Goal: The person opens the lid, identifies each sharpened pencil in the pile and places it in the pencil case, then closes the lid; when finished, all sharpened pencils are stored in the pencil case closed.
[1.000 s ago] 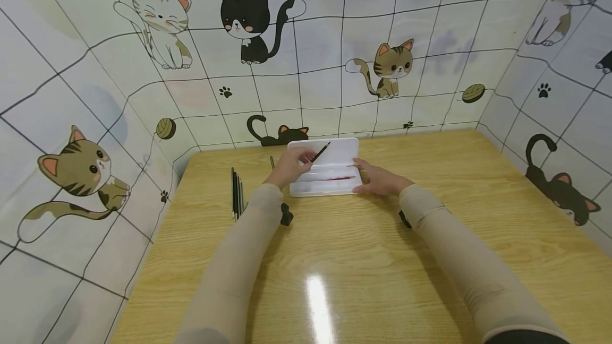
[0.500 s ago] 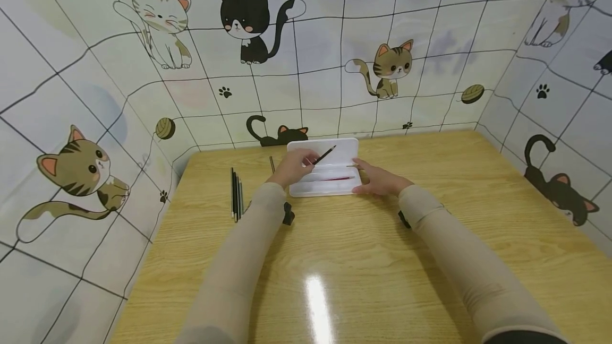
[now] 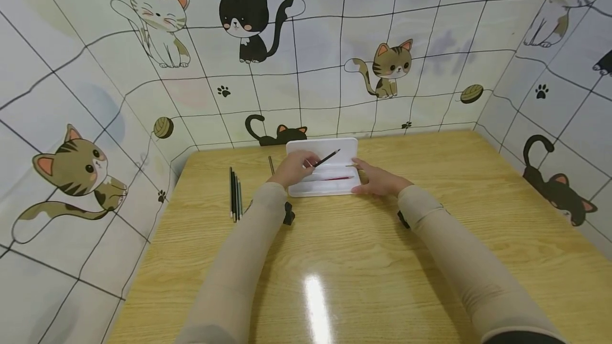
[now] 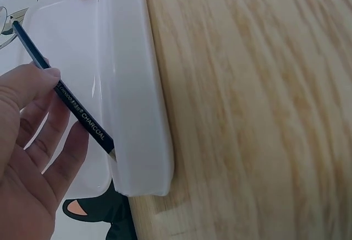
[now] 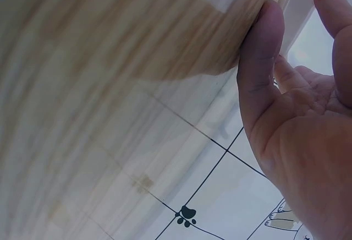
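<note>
Charcoal pencil (image 4: 77,110) pinched in left hand (image 3: 292,168) fingers over open white case (image 3: 330,187) — best lowered flat; case steadied by right hand (image 3: 377,179), fingers straight, at 3 o'clock.

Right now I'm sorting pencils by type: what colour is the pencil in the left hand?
Black, with white CHARCOAL lettering: the charcoal pencil. Left wrist view shows it best.

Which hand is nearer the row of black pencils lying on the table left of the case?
Left. The left hand is between the black pencils and the case; the right hand rests at the case's far right end.
</note>
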`<state>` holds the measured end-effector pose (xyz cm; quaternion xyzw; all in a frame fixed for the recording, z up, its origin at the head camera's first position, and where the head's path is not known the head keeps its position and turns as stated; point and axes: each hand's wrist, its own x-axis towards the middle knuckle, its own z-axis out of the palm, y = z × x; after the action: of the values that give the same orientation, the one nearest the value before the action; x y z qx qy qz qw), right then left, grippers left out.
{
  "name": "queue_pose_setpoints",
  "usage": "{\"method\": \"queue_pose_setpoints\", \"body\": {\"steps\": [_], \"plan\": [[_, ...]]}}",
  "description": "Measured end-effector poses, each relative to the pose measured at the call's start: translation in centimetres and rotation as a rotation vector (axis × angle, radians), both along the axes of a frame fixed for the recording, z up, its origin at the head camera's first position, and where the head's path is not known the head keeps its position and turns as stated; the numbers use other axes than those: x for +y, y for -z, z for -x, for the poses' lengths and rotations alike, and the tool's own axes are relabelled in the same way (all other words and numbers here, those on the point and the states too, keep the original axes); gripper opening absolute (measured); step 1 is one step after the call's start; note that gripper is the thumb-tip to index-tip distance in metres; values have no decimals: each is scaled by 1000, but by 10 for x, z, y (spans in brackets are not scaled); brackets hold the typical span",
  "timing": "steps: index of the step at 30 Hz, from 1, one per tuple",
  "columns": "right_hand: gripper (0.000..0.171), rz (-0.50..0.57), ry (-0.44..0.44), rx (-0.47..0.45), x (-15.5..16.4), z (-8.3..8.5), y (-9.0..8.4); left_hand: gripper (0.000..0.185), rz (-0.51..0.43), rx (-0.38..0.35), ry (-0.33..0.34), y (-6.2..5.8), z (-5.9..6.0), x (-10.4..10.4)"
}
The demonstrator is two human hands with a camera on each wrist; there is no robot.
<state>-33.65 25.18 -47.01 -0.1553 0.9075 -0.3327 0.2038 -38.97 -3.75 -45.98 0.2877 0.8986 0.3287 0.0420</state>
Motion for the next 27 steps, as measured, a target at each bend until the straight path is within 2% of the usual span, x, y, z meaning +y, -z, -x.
{"method": "queue_pose_setpoints", "body": {"steps": [7, 14, 20, 23, 27], "plan": [[101, 8, 5, -6, -2, -1, 0, 21, 40, -14, 11, 4, 1, 2], [101, 5, 4, -11, -5, -1, 1, 21, 42, -45, 10, 8, 4, 3], [102, 5, 5, -6, -3, 1, 2, 21, 45, -28, 15, 13, 7, 2], [102, 2, 6, -5, -2, 2, 3, 28, 47, -21, 6, 14, 7, 1], [102, -5, 12, -11, 0, 2, 2, 32, 34, -13, 7, 10, 6, 0]]}}
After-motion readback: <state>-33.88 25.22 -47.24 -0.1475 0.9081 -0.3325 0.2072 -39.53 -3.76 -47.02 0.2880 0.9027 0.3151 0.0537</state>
